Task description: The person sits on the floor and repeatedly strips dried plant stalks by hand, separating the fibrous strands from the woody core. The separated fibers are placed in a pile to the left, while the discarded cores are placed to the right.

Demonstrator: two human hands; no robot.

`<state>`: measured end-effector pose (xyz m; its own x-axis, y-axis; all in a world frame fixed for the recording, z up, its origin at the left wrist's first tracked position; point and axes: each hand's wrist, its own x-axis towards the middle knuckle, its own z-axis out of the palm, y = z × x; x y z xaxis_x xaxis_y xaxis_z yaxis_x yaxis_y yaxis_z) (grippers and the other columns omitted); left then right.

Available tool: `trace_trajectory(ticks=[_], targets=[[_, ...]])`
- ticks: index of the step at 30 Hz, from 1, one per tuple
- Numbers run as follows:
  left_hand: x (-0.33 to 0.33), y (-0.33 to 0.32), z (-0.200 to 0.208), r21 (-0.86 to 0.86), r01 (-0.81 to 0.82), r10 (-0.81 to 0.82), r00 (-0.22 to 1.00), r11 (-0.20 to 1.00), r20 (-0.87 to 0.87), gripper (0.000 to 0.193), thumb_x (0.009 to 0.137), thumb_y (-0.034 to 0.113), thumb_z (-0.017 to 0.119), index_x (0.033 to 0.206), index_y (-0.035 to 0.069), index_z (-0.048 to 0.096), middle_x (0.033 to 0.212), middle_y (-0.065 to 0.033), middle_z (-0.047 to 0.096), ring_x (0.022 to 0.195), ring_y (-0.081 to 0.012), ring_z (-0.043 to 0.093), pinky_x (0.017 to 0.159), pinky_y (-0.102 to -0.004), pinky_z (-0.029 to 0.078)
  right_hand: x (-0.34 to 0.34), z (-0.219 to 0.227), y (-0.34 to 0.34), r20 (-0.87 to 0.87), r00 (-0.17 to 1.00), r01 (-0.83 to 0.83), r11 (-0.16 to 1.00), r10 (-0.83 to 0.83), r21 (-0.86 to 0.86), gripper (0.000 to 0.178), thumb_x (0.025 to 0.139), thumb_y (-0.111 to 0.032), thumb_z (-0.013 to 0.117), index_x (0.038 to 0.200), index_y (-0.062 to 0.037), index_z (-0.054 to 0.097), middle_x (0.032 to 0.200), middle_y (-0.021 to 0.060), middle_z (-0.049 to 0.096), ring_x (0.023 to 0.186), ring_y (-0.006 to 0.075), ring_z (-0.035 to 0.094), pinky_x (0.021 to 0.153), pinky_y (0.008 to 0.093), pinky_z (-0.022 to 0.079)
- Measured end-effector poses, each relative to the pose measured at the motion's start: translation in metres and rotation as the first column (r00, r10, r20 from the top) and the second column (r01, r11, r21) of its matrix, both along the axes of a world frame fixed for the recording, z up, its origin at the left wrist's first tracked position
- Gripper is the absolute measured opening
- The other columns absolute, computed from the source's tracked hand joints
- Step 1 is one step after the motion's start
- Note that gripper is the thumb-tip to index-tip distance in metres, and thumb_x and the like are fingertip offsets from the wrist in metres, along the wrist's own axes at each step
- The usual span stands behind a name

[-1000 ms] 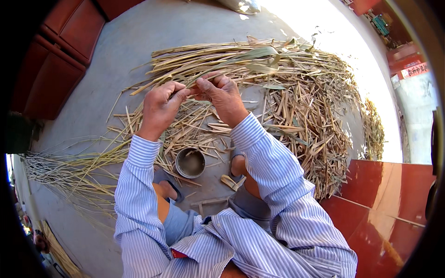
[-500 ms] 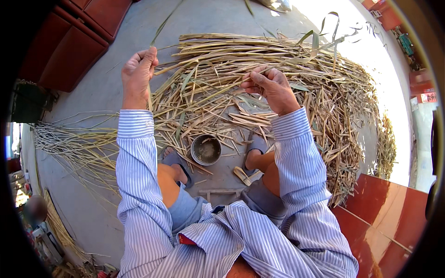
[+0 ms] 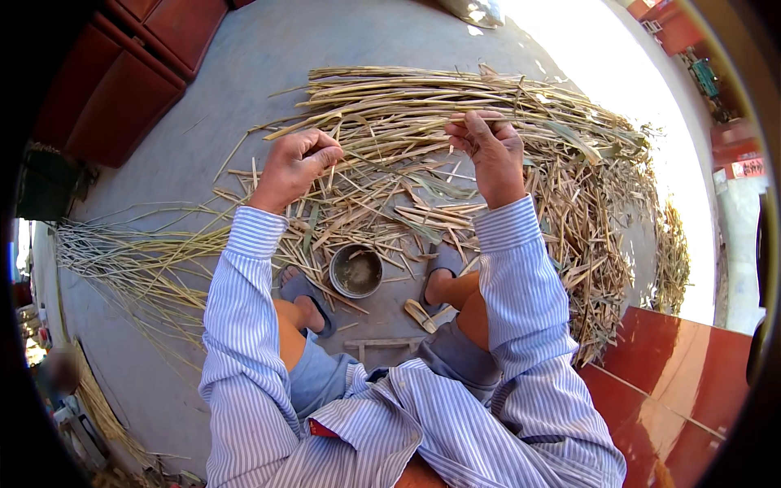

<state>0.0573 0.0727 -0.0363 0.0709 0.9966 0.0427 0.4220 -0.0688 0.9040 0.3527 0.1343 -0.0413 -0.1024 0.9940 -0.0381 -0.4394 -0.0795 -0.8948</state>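
Note:
My left hand is closed in a pinch over the left part of the reed pile. Whatever it pinches blends with the leaves and stalks behind it, so I cannot make it out. A pale curled leaf strip shows just beyond its fingertips. Thumb and fingers of my right hand are closed on a thin straw-coloured reed stalk, which points left from the grip. Under both hands lies a wide bundle of dry reed stalks, with broken pieces and leaves scattered on its near side.
A round metal bowl with murky contents stands between my sandalled feet. Thin yellowish rods fan out at the left. Leafy scraps heap up at the right beside red tiles. Dark red furniture stands far left.
My left hand has come down and inward, toward the right hand. The long green leaf that rose from it is out of sight. My right hand has shifted slightly right.

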Motion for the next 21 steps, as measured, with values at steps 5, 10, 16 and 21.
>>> trace_trajectory(ticks=[5, 10, 16, 21], targets=[[-0.003, 0.004, -0.001, -0.017, 0.021, -0.023, 0.994, 1.000, -0.109, 0.012, 0.089, 0.012, 0.068, 0.084, 0.001, 0.068, 0.071, -0.0012, 0.063, 0.065, -0.0066, 0.054, 0.059, -0.0250, 0.044, -0.002, 0.003, -0.001, 0.061, 0.997, -0.062, 0.989, 0.055, 0.134, 0.015, 0.089, -0.003, 0.068, 0.100, 0.0006, 0.059, 0.098, 0.0153, 0.070, 0.088, 0.0217, 0.071, 0.078, 0.0304, 0.060], [-0.002, 0.001, -0.003, -0.078, 0.049, -0.058, 0.991, 0.996, -0.123, 0.014, 0.089, 0.013, 0.068, 0.084, 0.001, 0.068, 0.068, -0.0021, 0.063, 0.063, -0.0069, 0.054, 0.058, -0.0260, 0.044, -0.003, 0.001, -0.001, 0.176, 0.983, -0.078, 0.982, 0.047, 0.175, 0.016, 0.087, 0.002, 0.067, 0.099, 0.0005, 0.056, 0.096, 0.0152, 0.070, 0.088, 0.0206, 0.071, 0.078, 0.0296, 0.060], [0.003, -0.002, 0.005, -0.097, 0.055, -0.067, 0.989, 0.994, -0.130, 0.014, 0.088, 0.013, 0.068, 0.084, 0.000, 0.067, 0.066, -0.0032, 0.063, 0.060, -0.0083, 0.056, 0.056, -0.0269, 0.044, -0.008, -0.002, -0.001, 0.252, 0.966, 0.015, 0.986, -0.058, 0.167, 0.022, 0.084, 0.003, 0.067, 0.101, 0.0009, 0.053, 0.091, 0.0118, 0.069, 0.080, 0.0172, 0.070, 0.074, 0.0272, 0.059], [0.012, -0.011, 0.026, -0.009, 0.055, -0.056, 0.980, 0.998, -0.190, 0.014, 0.086, 0.014, 0.070, 0.084, 0.001, 0.067, 0.064, -0.0054, 0.062, 0.057, -0.0107, 0.055, 0.054, -0.0281, 0.043, 0.005, -0.019, 0.005, 0.689, 0.639, 0.090, 0.923, -0.342, 0.375, 0.028, 0.078, -0.004, 0.068, 0.102, 0.0012, 0.053, 0.086, 0.0096, 0.069, 0.071, 0.0130, 0.066, 0.066, 0.0269, 0.054]])
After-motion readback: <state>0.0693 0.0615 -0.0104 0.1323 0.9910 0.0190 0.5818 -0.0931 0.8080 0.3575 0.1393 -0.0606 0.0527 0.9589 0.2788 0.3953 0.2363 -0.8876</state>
